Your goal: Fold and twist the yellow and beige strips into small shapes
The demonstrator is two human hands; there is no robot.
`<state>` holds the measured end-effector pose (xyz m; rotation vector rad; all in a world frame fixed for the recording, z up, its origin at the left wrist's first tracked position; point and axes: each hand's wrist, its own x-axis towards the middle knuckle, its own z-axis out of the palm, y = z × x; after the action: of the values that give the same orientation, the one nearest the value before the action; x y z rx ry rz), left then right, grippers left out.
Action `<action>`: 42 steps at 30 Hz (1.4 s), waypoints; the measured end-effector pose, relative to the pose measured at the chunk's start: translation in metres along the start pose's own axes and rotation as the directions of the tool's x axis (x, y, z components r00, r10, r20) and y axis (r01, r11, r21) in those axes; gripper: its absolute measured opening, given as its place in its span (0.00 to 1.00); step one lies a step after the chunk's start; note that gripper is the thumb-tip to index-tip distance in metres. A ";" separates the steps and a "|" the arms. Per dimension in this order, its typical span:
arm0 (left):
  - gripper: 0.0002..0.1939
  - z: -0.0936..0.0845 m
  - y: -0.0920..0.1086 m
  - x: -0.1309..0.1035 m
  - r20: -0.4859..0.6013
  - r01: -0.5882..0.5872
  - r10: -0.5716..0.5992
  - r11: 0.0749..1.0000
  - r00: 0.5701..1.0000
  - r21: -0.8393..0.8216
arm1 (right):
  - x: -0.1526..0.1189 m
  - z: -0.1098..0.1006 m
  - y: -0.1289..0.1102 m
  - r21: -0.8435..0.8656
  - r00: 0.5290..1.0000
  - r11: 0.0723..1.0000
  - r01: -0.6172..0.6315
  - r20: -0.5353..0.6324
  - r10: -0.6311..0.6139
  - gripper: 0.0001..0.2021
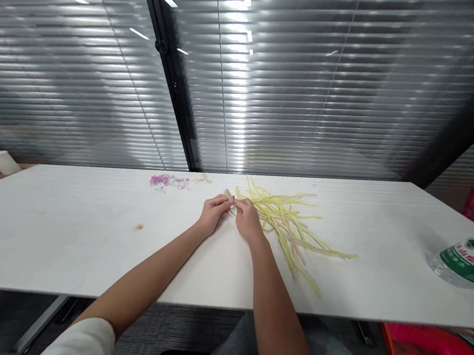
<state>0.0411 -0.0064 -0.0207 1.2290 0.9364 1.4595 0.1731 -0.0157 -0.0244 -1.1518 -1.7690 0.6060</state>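
Note:
My left hand (215, 212) and my right hand (247, 218) meet over the middle of the white table, fingertips nearly touching. Both pinch a small beige strip (228, 194), whose end sticks up between them. Just right of my right hand, a loose pile of yellow and beige strips (283, 215) spreads across the tabletop, partly hidden behind that hand. Farther back on the left lies a cluster of small pink and purple pieces (163, 180), with a few beige bits (204, 178) beside it.
The white table (80, 228) runs along a wall of blinds. At the right edge stands a large clear bottle (469, 257) with a green and white label. A white cup (1, 162) sits at the far left. A red item (426, 340) shows below the table.

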 end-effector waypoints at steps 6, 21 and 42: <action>0.08 -0.003 0.002 0.004 0.032 0.175 -0.172 0.973 0.985 -0.151 | 0.000 -0.001 -0.002 0.036 0.999 0.999 0.030 0.021 -0.030 0.20; 0.13 -0.004 0.004 0.006 -0.014 0.262 -0.283 0.905 0.959 -0.335 | 0.000 -0.001 -0.004 0.205 0.985 0.968 -0.143 -0.070 0.160 0.17; 0.11 -0.001 0.005 0.006 -0.017 0.227 -0.249 0.906 0.968 -0.357 | -0.001 0.000 -0.005 0.087 0.992 0.995 -0.045 -0.115 0.055 0.13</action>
<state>0.0393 -0.0022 -0.0148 0.7806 0.7911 1.4008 0.1712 -0.0185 -0.0213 -1.1529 -1.6048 0.6238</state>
